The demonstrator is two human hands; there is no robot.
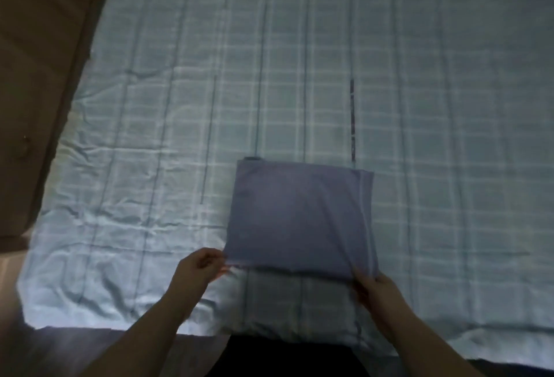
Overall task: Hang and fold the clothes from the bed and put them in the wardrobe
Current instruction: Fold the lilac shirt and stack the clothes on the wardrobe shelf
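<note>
1. A folded blue-grey garment (299, 217) lay on the bed (449, 136), close to the near edge and about midway along it, squared into a neat rectangle.
2. Its far edge rested flat on the checked sheet (180, 106); its near edge was lifted a little, with a shadow on the sheet just under it.
3. My left hand (199, 268) was at the near left corner of the garment, fingers curled, thumb and fingertips pinching the cloth there.
4. My right hand (379, 292) was at the near right corner, thumb on top of the stacked layers and fingers tucked beneath, gripping that corner.
5. Along the garment's right side the folded layers showed as several thin edges lying one upon another.
6. The sheet was pale blue with lighter crossing bands and thin dark lines, creased toward the near left corner of the bed.
7. A brown wooden panel (45, 76) stood along the bed's left side; I could not tell whether it was a door or a piece of furniture.
8. Both my forearms reached in from the near edge, bare to the elbow.
</note>
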